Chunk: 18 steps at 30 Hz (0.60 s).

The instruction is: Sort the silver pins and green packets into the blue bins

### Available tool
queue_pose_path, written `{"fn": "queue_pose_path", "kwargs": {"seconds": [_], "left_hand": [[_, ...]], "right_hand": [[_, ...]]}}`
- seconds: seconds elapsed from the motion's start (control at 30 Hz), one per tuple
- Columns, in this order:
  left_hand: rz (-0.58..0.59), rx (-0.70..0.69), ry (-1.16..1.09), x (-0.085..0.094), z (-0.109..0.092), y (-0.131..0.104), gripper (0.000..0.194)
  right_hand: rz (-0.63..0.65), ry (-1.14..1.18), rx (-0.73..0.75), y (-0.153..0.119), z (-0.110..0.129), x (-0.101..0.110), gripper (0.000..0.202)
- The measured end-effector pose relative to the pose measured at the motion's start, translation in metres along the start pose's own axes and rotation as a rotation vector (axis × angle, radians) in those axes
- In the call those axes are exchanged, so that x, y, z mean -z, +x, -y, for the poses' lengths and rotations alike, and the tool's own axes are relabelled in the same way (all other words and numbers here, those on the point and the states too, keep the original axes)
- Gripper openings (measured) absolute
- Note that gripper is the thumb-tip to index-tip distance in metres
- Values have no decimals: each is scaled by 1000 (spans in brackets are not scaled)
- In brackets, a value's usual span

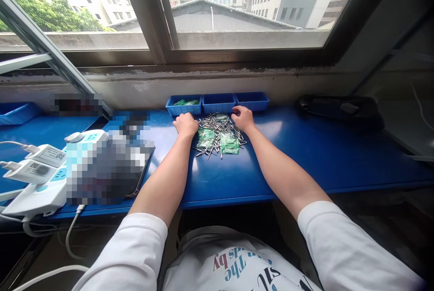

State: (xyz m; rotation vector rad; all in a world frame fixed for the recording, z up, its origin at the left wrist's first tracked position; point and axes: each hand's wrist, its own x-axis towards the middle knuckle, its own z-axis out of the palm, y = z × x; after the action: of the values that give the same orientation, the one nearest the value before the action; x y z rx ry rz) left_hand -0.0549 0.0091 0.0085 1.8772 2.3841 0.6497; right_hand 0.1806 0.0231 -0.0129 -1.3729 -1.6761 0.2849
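A pile of metal rods is spread on a blue counter between the hands. The left hand and right hand are curled at its edges; whether anything is pinched cannot be told. Green packets are seen between them, three blue bins just beyond.

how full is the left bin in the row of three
Not empty: green packets show inside the left bin; how deep they lie, I cannot tell.

white short-sleeved shirt with lettering
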Motion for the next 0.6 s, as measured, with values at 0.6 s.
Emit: {"fn": "queue_pose_path", "kwargs": {"seconds": [0.6], "left_hand": [[-92,-174,-138,1,-9,-4,28]], "right_hand": [[1,17,47,-3,14,5,30]]}}
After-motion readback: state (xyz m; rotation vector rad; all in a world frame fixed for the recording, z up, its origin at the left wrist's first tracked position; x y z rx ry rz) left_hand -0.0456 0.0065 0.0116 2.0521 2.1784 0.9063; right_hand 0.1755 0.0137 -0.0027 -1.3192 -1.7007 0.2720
